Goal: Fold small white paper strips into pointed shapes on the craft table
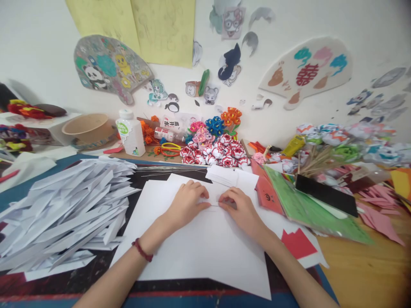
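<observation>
My left hand [189,202] and my right hand [239,208] face each other over large white paper sheets [199,252]. Between their fingertips is a small white paper piece [213,200], pinched at its left and right ends; its outline blends into the white below. Both hands have curled fingers, with thumbs pressed at the lower edge of the piece. Just behind them lie smaller white papers [231,176] on the upper part of the sheets. A dark red bracelet circles the left wrist.
Folded white paper strips [73,209] are heaped at left. Paper flowers [221,152] and a white bottle [131,133] stand along the wall. At right lie a green packet [308,205], a black flat object [326,195] and red paper [298,244].
</observation>
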Demonstrator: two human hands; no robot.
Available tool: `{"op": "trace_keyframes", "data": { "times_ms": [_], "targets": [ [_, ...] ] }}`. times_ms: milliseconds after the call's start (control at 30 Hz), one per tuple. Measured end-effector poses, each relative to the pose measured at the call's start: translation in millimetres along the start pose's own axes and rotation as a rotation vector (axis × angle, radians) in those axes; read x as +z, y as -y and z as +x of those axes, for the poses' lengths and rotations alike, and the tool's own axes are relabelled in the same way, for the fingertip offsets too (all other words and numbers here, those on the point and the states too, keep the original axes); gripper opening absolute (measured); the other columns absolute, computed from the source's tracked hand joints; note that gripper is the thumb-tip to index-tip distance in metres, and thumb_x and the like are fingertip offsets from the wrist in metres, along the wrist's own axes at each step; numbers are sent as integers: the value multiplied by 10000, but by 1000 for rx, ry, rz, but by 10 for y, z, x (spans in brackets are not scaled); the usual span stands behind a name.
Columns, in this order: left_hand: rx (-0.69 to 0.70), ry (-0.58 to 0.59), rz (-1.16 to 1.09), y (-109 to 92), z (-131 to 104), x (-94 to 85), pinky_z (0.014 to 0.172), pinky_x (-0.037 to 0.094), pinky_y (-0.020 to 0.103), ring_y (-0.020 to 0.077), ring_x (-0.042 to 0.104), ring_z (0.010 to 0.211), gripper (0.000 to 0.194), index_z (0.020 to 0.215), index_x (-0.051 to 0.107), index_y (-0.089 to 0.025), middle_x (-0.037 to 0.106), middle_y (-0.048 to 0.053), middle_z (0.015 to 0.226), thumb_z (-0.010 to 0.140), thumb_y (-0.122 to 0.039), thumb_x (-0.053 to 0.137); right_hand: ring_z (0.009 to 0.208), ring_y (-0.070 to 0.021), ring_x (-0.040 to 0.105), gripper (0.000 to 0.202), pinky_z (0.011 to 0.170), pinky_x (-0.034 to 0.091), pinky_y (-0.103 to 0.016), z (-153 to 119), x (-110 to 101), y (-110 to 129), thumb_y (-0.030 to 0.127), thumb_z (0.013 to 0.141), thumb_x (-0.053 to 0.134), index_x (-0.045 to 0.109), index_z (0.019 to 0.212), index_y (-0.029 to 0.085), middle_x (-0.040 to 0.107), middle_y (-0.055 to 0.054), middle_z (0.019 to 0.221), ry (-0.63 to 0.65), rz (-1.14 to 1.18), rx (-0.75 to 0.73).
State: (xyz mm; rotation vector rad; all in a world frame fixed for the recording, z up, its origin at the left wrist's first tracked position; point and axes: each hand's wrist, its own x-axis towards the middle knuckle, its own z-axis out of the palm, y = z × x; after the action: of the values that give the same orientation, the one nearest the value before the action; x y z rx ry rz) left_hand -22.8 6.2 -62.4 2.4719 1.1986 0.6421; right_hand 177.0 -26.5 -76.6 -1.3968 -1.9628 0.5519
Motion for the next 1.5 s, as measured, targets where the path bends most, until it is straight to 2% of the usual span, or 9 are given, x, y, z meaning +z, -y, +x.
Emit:
{"op": "trace_keyframes", "data": {
  "times_ms": [100, 333, 467, 633, 1067, 1200, 1333, 1433, 1500],
  "targets": [
    [10, 12, 9, -12, 7, 0, 772, 379, 338, 198, 510, 864, 129, 855, 619, -194, 629, 16, 863, 788, -299, 651, 848, -179, 533, 90, 772, 418, -315, -20, -20, 7, 112, 796, 618, 602, 810, 200, 580, -17, 867, -14, 5, -7],
    [23, 30, 44, -94, 25, 62, 733, 379, 314, 178, 503, 813, 41, 794, 579, -175, 598, 5, 812, 831, -194, 586, 847, -167, 531, 110, 762, 421, -299, -42, -76, 57, 154, 831, 607, 604, 923, 214, 583, -11, 889, 67, -17, -62],
    [147, 36, 136, -139, 30, 96, 711, 385, 305, 175, 489, 792, 94, 823, 552, -156, 575, 22, 813, 887, -207, 505, 838, -177, 529, 52, 751, 426, -301, -37, -57, 42, 137, 843, 587, 607, 845, 184, 587, -27, 856, 59, -124, -145],
    [377, 64, 384, -133, 52, 79, 681, 357, 329, 186, 464, 760, 172, 795, 537, -151, 547, 32, 778, 922, -183, 426, 812, -187, 525, 148, 734, 427, -316, -31, -71, -7, 105, 896, 476, 609, 849, 151, 590, -55, 829, 62, -333, -332],
    [526, 124, 567, -109, -117, -133, 655, 353, 334, 203, 487, 775, 131, 787, 559, -152, 559, 41, 769, 895, -175, 488, 705, -185, 481, 178, 614, 375, -313, -138, -184, 40, 78, 888, 456, 617, 833, 130, 566, -53, 761, 154, -679, -587],
    [476, 138, 543, -68, -157, -191, 665, 356, 329, 194, 500, 772, 131, 874, 595, -165, 564, 38, 766, 908, -203, 474, 707, -173, 488, 166, 625, 380, -299, -152, -212, 51, 72, 879, 474, 619, 877, 152, 560, -36, 762, 192, -604, -497],
    [487, 133, 537, -36, -149, -160, 638, 366, 314, 185, 498, 745, 182, 824, 588, -150, 550, 42, 752, 922, -183, 439, 809, -177, 525, 120, 705, 426, -296, -124, -203, 24, 135, 896, 497, 606, 941, 161, 580, -44, 865, 189, -504, -391],
    [498, 110, 549, -56, -131, -127, 632, 375, 315, 186, 492, 735, 221, 778, 574, -140, 551, 50, 754, 924, -152, 409, 823, -182, 542, 152, 725, 445, -306, -101, -181, 0, 125, 915, 450, 600, 912, 152, 586, -54, 858, 165, -495, -392],
    [419, 62, 491, -84, -121, -119, 649, 387, 314, 187, 496, 745, 223, 805, 584, -140, 561, 52, 764, 929, -174, 402, 828, -186, 551, 187, 742, 451, -317, -94, -181, 10, 109, 922, 413, 595, 897, 146, 590, -63, 855, 130, -478, -397]
  ]
}}
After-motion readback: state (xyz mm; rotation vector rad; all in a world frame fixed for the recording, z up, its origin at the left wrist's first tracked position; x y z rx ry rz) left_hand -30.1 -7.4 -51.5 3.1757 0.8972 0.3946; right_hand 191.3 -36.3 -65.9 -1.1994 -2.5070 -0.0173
